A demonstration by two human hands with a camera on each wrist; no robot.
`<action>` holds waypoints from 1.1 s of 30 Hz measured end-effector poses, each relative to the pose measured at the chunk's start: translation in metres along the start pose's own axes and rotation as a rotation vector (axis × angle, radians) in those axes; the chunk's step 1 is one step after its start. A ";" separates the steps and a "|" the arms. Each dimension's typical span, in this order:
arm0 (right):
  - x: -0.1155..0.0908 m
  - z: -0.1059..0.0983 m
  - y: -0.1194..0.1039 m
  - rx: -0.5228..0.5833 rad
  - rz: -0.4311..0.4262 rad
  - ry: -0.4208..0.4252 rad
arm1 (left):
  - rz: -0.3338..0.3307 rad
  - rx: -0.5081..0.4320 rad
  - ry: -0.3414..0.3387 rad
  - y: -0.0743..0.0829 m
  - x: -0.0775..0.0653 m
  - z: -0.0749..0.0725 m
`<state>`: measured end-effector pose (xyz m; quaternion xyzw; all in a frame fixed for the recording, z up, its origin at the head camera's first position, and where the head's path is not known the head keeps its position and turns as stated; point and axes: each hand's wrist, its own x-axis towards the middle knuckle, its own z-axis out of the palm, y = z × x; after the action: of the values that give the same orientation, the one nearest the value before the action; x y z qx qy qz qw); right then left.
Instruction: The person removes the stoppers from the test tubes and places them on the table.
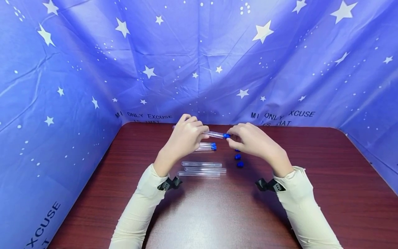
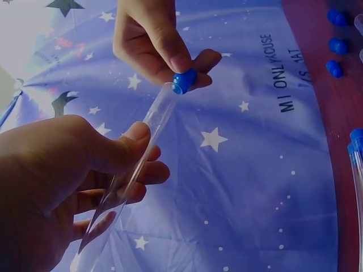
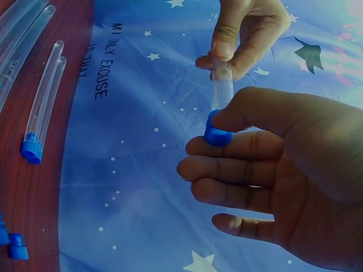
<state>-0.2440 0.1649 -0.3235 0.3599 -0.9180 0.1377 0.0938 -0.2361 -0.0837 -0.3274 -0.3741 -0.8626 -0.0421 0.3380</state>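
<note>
With left hand [image 1: 186,136] I'm gripping clear tube [image 1: 215,134], thumb and fingers curling round it, holding it near far edge of table [image 1: 326,186]. With right hand [image 1: 253,140] I'm pinching blue cap [image 2: 185,80] between thumb and index finger, other fingers spreading loosely. Cap is sitting at tube's mouth; can't tell whether seated. Nearer me, two capped tubes [image 1: 206,146], then three uncapped tubes [image 1: 203,169] are lying; three loose caps [image 1: 240,164] are resting to their right.
</note>
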 end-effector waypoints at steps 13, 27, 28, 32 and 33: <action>-0.002 -0.003 0.003 0.003 0.019 0.033 | -0.032 -0.027 0.019 -0.005 -0.002 -0.002; 0.001 0.000 0.004 0.020 0.015 0.050 | -0.043 -0.058 -0.015 -0.002 -0.003 -0.001; 0.001 -0.001 0.003 0.018 0.016 0.051 | -0.043 -0.060 -0.014 -0.001 -0.002 -0.001; 0.001 -0.003 0.003 0.009 0.022 0.052 | -0.042 -0.065 -0.016 -0.001 -0.002 -0.003; 0.000 -0.004 0.003 0.008 0.023 0.053 | -0.042 -0.067 -0.017 0.000 -0.002 -0.003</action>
<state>-0.2457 0.1678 -0.3206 0.3458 -0.9187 0.1522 0.1152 -0.2336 -0.0862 -0.3261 -0.3671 -0.8713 -0.0747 0.3169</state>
